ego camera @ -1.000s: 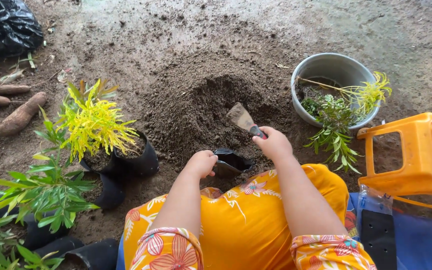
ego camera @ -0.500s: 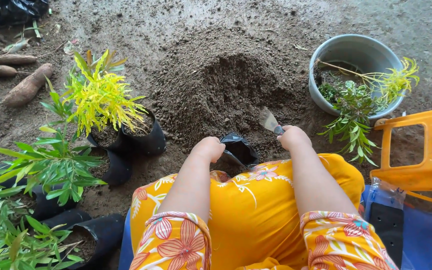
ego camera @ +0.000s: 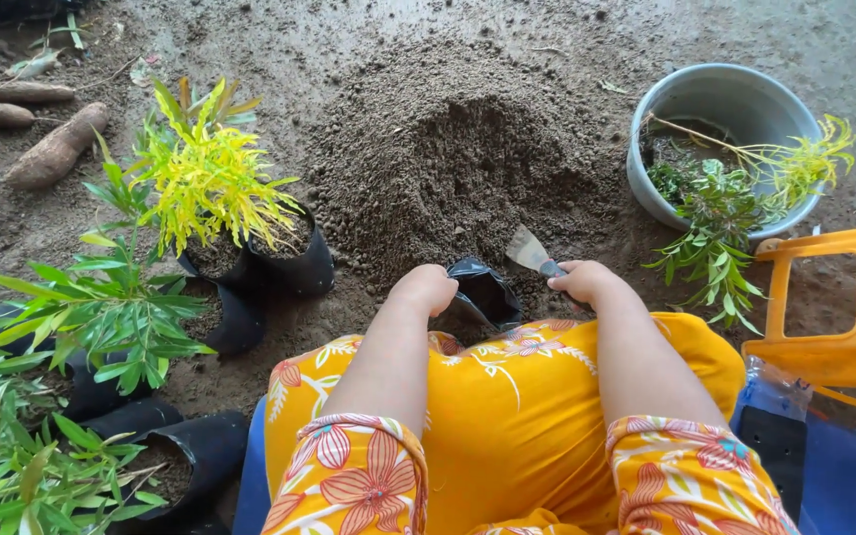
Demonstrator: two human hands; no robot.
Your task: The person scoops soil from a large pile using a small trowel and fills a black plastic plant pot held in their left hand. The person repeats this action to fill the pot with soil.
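My left hand (ego camera: 426,288) clenches the black bag (ego camera: 484,293) rim; my right hand (ego camera: 584,280) grasps the trowel (ego camera: 532,253) beside the soil (ego camera: 448,168).

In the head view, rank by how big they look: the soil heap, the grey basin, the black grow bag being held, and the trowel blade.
1. soil heap
2. grey basin
3. black grow bag, held by the left hand
4. trowel blade, held by the right hand

The bag is partly hidden, so its size is unsure.
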